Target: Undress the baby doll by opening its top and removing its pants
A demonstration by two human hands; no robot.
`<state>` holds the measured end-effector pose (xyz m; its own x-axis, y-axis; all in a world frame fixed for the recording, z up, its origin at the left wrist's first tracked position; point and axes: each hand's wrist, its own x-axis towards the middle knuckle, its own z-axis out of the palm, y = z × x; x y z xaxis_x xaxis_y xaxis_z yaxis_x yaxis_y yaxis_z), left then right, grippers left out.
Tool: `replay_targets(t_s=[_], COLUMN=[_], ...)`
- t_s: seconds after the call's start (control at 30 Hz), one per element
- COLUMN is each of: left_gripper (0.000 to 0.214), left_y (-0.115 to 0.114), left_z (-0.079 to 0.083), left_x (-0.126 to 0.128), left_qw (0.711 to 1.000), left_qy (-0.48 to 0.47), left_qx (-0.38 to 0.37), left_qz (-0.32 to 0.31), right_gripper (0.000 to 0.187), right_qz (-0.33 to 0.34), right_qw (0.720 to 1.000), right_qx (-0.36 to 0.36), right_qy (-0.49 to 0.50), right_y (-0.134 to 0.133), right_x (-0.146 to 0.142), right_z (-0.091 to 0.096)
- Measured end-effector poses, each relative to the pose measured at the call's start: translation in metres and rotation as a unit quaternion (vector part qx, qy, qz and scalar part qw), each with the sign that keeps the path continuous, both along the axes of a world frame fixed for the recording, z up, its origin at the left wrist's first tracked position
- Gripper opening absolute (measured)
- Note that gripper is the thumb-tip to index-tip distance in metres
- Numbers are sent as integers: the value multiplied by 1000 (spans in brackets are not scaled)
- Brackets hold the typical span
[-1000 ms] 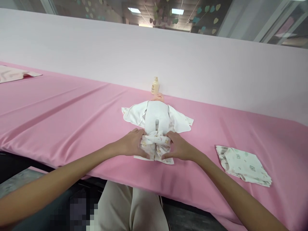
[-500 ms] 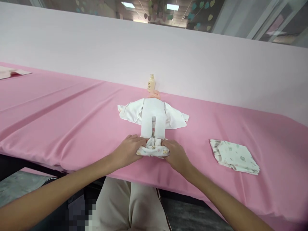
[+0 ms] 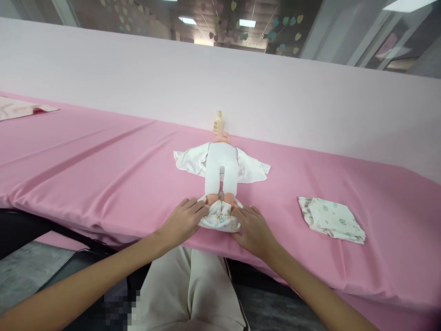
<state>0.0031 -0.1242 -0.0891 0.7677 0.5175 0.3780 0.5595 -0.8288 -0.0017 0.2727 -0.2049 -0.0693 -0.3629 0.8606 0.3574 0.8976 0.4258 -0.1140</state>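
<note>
A baby doll (image 3: 221, 169) in white leggings lies on its back on the pink table (image 3: 103, 161), feet toward me, with an open white top spread under it. A bunched printed garment (image 3: 219, 219) sits at its feet, near the table's front edge. My left hand (image 3: 182, 222) grips the garment's left side, fingers curled into the cloth. My right hand (image 3: 253, 231) holds its right side the same way. The doll's bare pink feet show just above the bunched cloth.
A small cream pump bottle (image 3: 218, 123) stands behind the doll's head by the pale back wall. A folded printed cloth (image 3: 330, 219) lies to the right. Another pale pink cloth (image 3: 20, 108) lies at the far left. My lap is below the table edge.
Both hands have drawn the printed garment down the doll's legs toward me, off the feet; it is now bunched at the table's front edge and the white leggings are fully exposed.
</note>
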Motion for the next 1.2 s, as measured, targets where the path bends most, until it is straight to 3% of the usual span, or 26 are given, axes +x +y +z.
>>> replay_targets(t_s=[0.13,0.27,0.43,0.57,0.63,0.7,0.83,1.0,1.2], left_gripper=[25,19,27,41,54,64,61,58,64], left_y=[-14,-30,-49,-62,-63,-59,-38,-5,10], left_z=[3,11,32,55,73,96,151,215,277], left_x=[-6,-13,-26,-35,-38,-39,-32,-16,-2], left_qw=[1000,996,989,987,985,983,984,993,1000], left_qy=[4,-28,-36,-28,-16,-1,-21,-33,-18], left_qx=[-21,-79,-139,-156,-169,-183,-178,-112,-17], left_qz=[-5,-24,-26,-33,-24,-8,8,-19,9], right_gripper=[21,30,47,35,28,35,45,54,60], right_qz=[5,4,7,21,13,-11,-42,-42,-57], right_qw=[1000,999,995,995,996,996,995,998,997], right_qx=[-30,-46,-77,-79,-71,-69,-60,-21,8], right_qy=[-7,0,62,64,59,61,73,36,-50], right_y=[-16,-33,-55,-68,-68,-63,-43,-19,-1], right_x=[-3,-8,-13,-13,-12,-10,-3,12,20], right_z=[17,28,46,63,75,91,139,203,263])
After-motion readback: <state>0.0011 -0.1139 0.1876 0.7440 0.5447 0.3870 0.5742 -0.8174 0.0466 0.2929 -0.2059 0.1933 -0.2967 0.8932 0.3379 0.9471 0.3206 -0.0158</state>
